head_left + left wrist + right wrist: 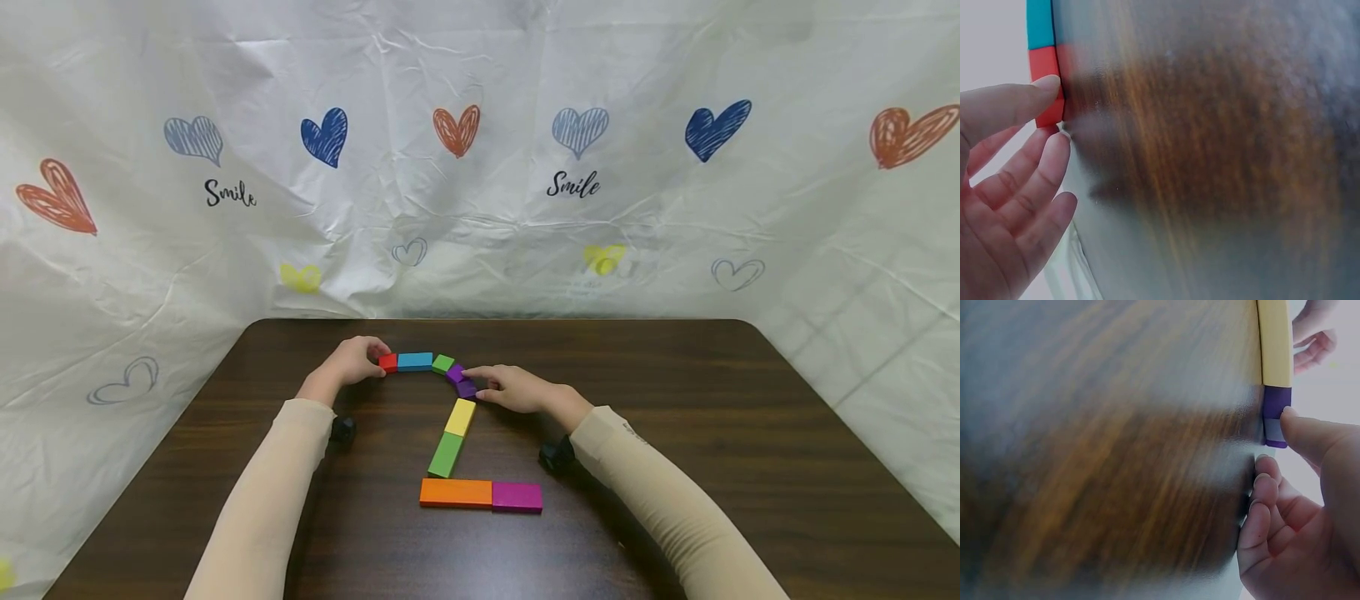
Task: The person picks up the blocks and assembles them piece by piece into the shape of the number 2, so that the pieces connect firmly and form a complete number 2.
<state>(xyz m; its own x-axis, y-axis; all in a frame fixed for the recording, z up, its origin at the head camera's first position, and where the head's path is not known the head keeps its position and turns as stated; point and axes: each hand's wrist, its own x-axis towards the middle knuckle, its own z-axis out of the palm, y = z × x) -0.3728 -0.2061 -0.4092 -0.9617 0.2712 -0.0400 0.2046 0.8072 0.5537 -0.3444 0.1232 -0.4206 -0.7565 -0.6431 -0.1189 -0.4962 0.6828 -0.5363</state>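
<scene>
My left hand [356, 360] pinches a small red block [387, 362] at the left end of a curved row, its thumb on the near side. The red block [1045, 65] touches a blue block [415, 362]. A small green block [443, 363] and two purple blocks carry on the curve to the right. Beside them, my right hand [517, 388] reaches in from the right. Its extended index finger touches the upper purple block [456, 373], and its thumb touches the lower purple block [467, 389]. In the right wrist view its other fingers are loosely bent below the purple block [1277, 400].
Below the curve, a yellow block [461, 417] and a green block [446, 455] form a slanting line. An orange block [456, 492] and a magenta block [517, 497] lie end to end nearer me. All lie on a dark wooden table [675, 400] before a white sheet.
</scene>
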